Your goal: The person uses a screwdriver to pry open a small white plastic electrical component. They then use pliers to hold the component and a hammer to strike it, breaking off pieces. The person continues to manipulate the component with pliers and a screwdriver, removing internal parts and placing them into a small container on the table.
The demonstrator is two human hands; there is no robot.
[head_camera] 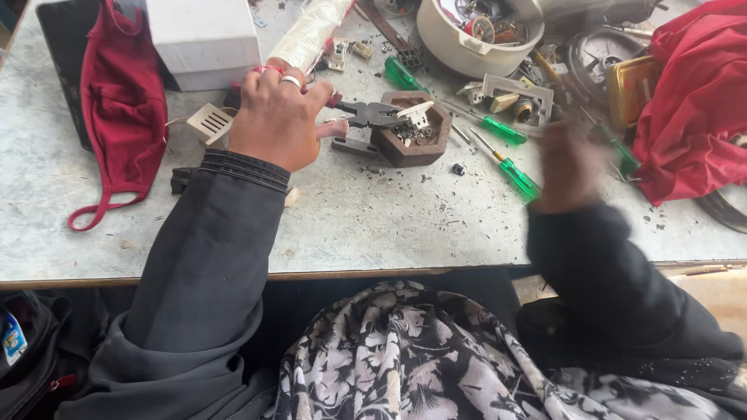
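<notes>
A black-and-white patterned cloth (pixel 436 365) is being seen nearest the camera, draped over the person's lap below the near edge of the desk (pixel 373 225). Two dark sleeves are being extended up over that edge onto the pale, scuffed desk top. The left hand (pixel 276 117), with a ring on one finger, is being held closed around the pink-handled pliers (pixel 366 117), whose dark jaws are being pointed toward a brown hexagonal block (pixel 416 132) near the middle of the desk; a small white part (pixel 415 113) is lying at the jaw tips on the block. The right hand (pixel 568 167) is being shown blurred, toward the right edge; it appears curled, but whether anything is being gripped cannot be told. Green-handled screwdrivers (pixel 510 167) are lying just beside it, between the block and that hand. A red cloth mask (pixel 117 109) is lying toward the left edge, with a white box (pixel 204 39) at the far edge beside it and a small cream vented part (pixel 208 123) just left of the left hand. A cream bowl of odd parts (pixel 475 35) is standing at the far edge, and a red fabric bundle (pixel 692 101) is filling the far right corner.
</notes>
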